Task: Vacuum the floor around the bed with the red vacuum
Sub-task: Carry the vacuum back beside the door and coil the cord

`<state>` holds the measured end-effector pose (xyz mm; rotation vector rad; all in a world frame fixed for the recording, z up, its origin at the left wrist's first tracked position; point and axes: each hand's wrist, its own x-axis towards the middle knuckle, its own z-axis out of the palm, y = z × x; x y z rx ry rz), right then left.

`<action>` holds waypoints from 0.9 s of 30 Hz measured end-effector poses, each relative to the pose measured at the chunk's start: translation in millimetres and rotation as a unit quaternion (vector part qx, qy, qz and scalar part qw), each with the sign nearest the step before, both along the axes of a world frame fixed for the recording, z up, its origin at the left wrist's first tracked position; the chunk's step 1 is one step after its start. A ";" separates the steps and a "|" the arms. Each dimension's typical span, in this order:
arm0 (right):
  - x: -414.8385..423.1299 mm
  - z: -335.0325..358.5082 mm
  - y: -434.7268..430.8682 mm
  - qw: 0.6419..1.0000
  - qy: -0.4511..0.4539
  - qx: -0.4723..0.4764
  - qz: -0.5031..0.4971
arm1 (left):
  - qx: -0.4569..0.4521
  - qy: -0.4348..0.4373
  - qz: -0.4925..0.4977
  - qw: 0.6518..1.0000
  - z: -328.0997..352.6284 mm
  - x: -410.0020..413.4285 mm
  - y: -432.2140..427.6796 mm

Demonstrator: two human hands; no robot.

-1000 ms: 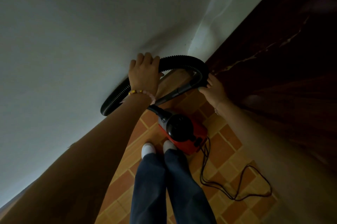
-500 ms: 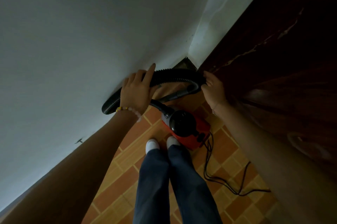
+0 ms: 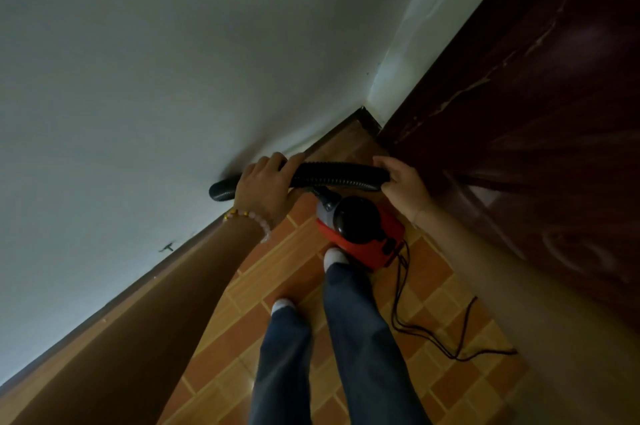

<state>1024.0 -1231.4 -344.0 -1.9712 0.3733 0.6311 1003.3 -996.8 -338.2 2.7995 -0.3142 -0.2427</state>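
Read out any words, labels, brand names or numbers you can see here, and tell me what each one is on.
No text can be read in this view.
On the red vacuum: no brand or label can be made out; the picture is too dark and blurred.
On the hose: plain black ribs, no print visible.
On the wall: only a small dark mark, apparently not writing.
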 end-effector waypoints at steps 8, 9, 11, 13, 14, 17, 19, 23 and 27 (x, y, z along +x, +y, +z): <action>-46.1 1.9 24.4 0.999 0.026 0.008 -0.032 | 0.044 0.084 -0.039 0.995 -2.1 -37.5 24.0; -52.1 0.1 23.4 0.999 0.035 0.012 -0.030 | 0.060 0.097 -0.052 0.992 -5.2 -46.1 23.4; -62.0 -6.2 19.0 0.998 0.055 0.015 -0.034 | 0.081 0.112 -0.073 0.988 -11.7 -62.8 22.3; -69.3 -13.9 13.5 0.996 0.072 0.019 -0.056 | 0.114 0.119 -0.092 0.982 -16.9 -76.6 20.4; -72.0 -17.0 11.2 0.994 0.084 0.019 -0.066 | 0.131 0.121 -0.096 0.979 -18.8 -82.3 19.5; -79.2 -27.8 5.5 0.990 0.114 0.015 -0.086 | 0.152 0.131 -0.084 0.976 -22.0 -92.8 17.3; -86.2 -34.4 2.8 0.987 0.138 0.012 -0.087 | 0.155 0.138 -0.076 0.975 -25.0 -96.7 17.6; -107.9 -44.6 3.8 0.953 0.246 0.067 -0.166 | 0.171 0.155 -0.072 0.970 -29.4 -101.7 10.2; -127.0 -48.4 9.7 0.875 0.316 0.203 -0.307 | 0.158 0.117 -0.065 0.978 -38.8 -112.5 2.7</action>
